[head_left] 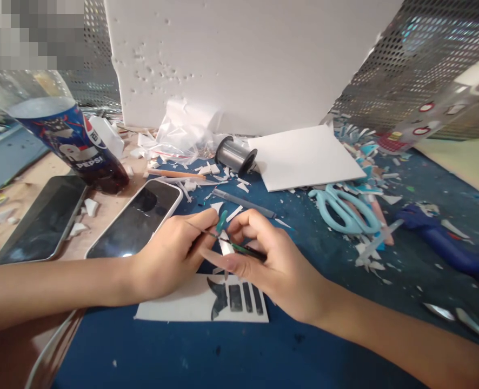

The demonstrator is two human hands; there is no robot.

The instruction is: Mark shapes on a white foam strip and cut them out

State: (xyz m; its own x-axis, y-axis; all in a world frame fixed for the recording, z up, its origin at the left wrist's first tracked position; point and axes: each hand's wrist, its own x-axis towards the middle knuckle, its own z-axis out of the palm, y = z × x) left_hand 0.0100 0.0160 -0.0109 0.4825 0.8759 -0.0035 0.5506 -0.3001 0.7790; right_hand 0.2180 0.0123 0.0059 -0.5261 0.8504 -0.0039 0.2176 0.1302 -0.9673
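Observation:
My left hand is closed in a pinch on a small white and teal paper scrap. My right hand is closed round a thin dark tool whose tip points left across the scrap. Both hands hover just above a white card with dark cut-out shapes, lying on the blue mat.
Two phones lie at the left beside a Pepsi bottle. Teal scissors, a wire spool, a white sheet, a blue-handled tool and many paper scraps litter the mat. A white foam board stands behind.

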